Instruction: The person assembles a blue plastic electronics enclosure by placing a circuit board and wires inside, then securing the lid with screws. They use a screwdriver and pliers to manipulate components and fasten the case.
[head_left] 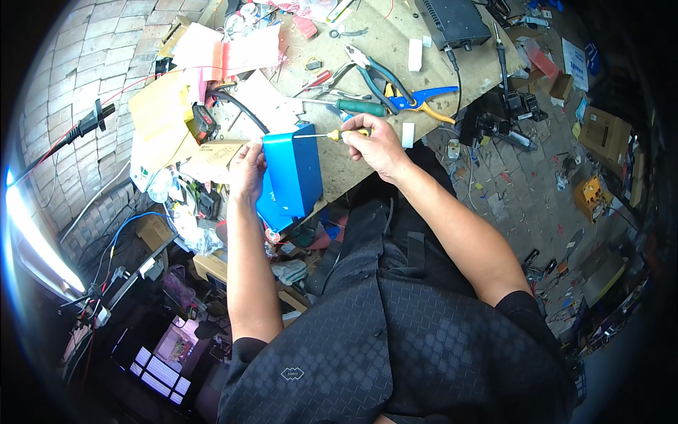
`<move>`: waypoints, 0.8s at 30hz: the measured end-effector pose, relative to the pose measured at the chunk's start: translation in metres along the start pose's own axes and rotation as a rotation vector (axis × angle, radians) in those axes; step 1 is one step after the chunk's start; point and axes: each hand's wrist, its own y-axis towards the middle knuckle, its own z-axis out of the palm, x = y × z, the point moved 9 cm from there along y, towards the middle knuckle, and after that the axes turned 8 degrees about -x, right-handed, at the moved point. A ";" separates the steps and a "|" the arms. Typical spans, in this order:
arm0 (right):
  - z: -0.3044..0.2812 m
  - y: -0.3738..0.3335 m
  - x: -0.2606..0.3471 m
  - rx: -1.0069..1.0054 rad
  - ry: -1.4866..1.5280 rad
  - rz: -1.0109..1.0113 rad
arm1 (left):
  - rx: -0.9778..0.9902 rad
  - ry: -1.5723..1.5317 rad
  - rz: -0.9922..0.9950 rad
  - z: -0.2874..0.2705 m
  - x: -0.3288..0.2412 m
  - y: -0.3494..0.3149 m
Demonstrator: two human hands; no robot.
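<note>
A blue metal box (295,173) stands at the near edge of the workbench. My left hand (248,169) grips it at its left side, fingers closed near the top corner. In my right hand (376,147) is a screwdriver (335,135) with a yellow and black handle, held level. Its thin shaft points left, and the tip meets the upper right part of the box. Whether the tip sits in a screw is too small to tell. A black cable (244,106) runs down behind the box's top edge.
Beyond the box lie a green-handled screwdriver (361,107), pliers (383,79) and blue-and-yellow cutters (429,97). A black powered unit (455,28) stands at the far right of the bench. Papers (159,106) and clutter cover the left side. Cardboard boxes (609,138) lie on the right floor.
</note>
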 end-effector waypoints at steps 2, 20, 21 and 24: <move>0.001 0.000 -0.001 0.009 0.001 0.023 | 0.004 -0.005 -0.027 0.000 0.001 0.002; 0.002 -0.005 0.007 0.021 -0.070 0.049 | 0.028 0.280 -0.042 0.004 -0.017 0.002; -0.003 -0.001 0.001 0.055 -0.068 0.131 | 0.026 0.291 -0.043 0.004 -0.017 0.002; -0.003 0.002 -0.002 0.037 -0.075 0.109 | 0.018 0.319 -0.048 0.005 -0.019 0.002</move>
